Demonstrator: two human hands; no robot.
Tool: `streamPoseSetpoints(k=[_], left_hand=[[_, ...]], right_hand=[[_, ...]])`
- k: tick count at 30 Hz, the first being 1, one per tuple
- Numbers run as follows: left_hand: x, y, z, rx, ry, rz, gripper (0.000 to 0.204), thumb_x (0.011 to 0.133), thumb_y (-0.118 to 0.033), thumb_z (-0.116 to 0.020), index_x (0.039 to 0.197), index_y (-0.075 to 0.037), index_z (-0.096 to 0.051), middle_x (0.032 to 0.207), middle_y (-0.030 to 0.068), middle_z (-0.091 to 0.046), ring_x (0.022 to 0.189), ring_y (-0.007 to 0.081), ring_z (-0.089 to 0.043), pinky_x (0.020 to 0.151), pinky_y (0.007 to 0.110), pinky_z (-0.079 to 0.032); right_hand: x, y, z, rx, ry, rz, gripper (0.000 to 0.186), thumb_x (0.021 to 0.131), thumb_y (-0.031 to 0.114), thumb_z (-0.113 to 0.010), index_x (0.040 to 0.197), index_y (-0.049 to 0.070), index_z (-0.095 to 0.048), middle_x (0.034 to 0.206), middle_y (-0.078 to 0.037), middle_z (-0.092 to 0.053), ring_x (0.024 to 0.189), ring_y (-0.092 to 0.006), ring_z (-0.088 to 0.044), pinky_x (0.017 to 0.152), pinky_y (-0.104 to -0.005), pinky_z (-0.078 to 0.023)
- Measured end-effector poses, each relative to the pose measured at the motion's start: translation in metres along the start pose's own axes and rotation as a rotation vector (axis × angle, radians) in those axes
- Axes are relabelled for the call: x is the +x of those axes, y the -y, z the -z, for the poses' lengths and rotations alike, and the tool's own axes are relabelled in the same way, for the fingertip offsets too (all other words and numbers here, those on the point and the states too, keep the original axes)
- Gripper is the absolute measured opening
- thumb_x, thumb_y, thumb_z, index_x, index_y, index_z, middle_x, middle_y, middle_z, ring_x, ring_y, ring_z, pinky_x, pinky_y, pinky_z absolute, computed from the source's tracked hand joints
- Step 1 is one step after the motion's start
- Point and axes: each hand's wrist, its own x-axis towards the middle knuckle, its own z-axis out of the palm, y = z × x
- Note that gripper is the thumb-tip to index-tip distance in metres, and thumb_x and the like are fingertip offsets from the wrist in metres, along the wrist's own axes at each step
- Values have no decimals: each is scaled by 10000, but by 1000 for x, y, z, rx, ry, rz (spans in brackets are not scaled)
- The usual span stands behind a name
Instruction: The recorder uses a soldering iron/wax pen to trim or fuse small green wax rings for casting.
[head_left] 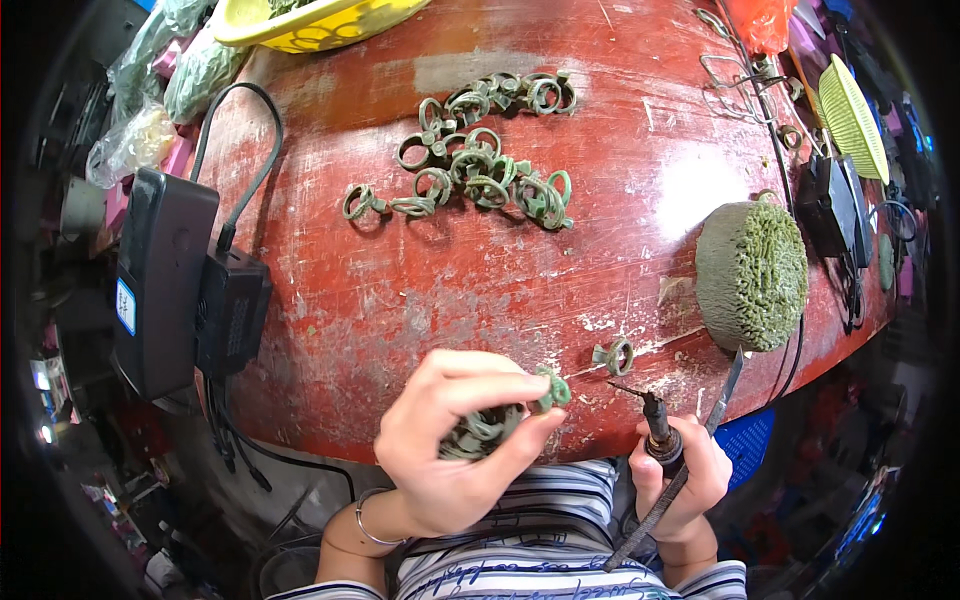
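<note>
My left hand (425,440) is closed, pinching a small green wax ring (552,390) between thumb and forefinger. Several darker green rings (482,430) show inside its curled fingers. In my right hand (700,475) is a wax pen (657,430), dark-handled like a small soldering iron, its thin tip pointing up and left. A long slim carving knife (728,388) with a wrapped handle also passes through that hand, blade upward. Just beyond the pen tip, a single green ring (620,356) lies on the red table (400,320). Several more rings (480,165) lie clustered farther back.
A round green wax block (750,275) with a rough face stands at the right. Black power adapters (165,280) with cables sit at the left edge; another black box (835,205) is at the right. A yellow basket (320,30) stands at the back.
</note>
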Motion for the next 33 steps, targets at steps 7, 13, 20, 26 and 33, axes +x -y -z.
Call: streamPoseSetpoints(k=[7,13,20,26,33], left_hand=[[3,0,5,-932,6,382,262,864,-241,-535,923,14,-530,975,197,-536,654,201,-585,424,207,-412],[1,2,2,-1061,43,363,240,854,-211,-574,900,16,-513,972,208,-536,620,209,-591,377,198,-398],[10,-10,-6,-401,220,228,243,676,2,-717,900,25,-626,891,128,-610,780,149,-578,723,262,-456],[9,-9,-9,-431,204,223,257,664,-55,-746,875,25,-623,869,133,-615,799,168,-578,735,278,-453],[8,-6,-9,-409,183,113,251,687,40,-709,923,9,-629,860,107,-622,772,155,-599,689,263,-471]], right_hand=[[25,15,-14,42,-112,-18,348,698,62,-727,1004,7,-569,684,-106,-564,555,-235,-571,510,-284,-451],[37,15,-18,51,-72,0,321,672,-40,-681,961,7,-550,727,-120,-546,584,-262,-546,537,-294,-435],[30,39,2,741,-23,-446,108,770,43,-679,826,-15,-608,630,-14,-572,521,-51,-506,470,-198,-388],[32,43,3,924,23,-525,106,778,33,-668,846,-23,-609,602,-16,-568,496,-42,-507,440,-186,-372],[28,32,-4,720,19,-334,126,768,24,-671,870,-21,-613,663,-52,-602,544,-79,-555,481,-214,-425]])
